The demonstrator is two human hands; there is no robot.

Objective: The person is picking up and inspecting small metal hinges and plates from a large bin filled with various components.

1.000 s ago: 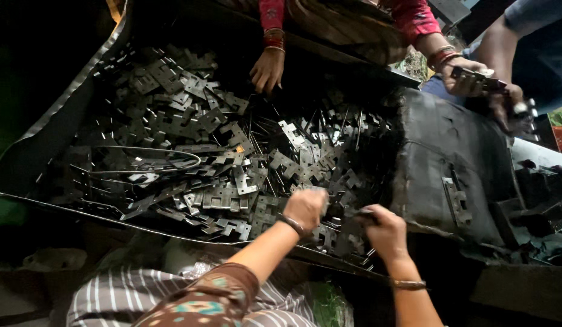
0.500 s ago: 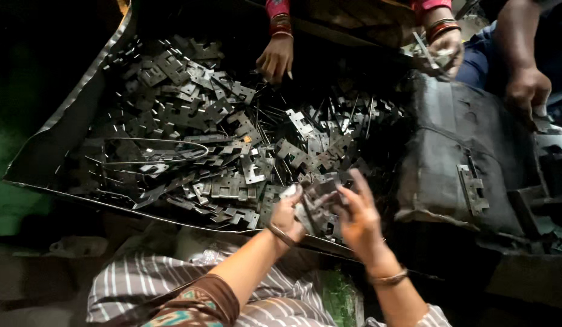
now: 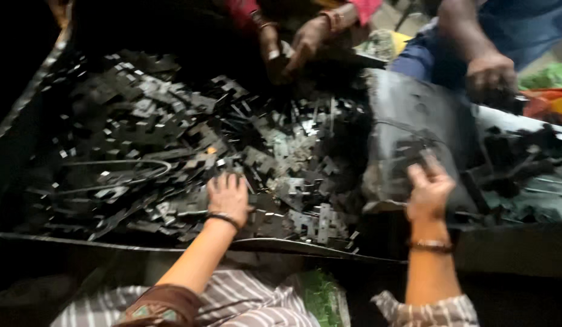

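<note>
Nearest the camera, a striped garment and the two forearms reach up from the bottom edge. The left hand lies palm down, fingers spread, flat on the heap of metal parts; it closes on nothing that shows. The right hand is open too, fingers loosely curled against the dark sack just right of the heap. Whether a part sits under either palm is hidden.

The parts, small flat stamped pieces with a few long wire loops among them, lie spread across a dark sheet on the worktop, thickest toward the middle.

Judging from this, sorting here goes best with light, flat fingers: rake a thin layer toward the near edge, lift single pieces by their flat faces, and keep fingertips off the cut edges and tangled wire.

Beyond the heap, another person's two hands work at its far rim, and a third person's hand rests on the sack's far side.
</note>
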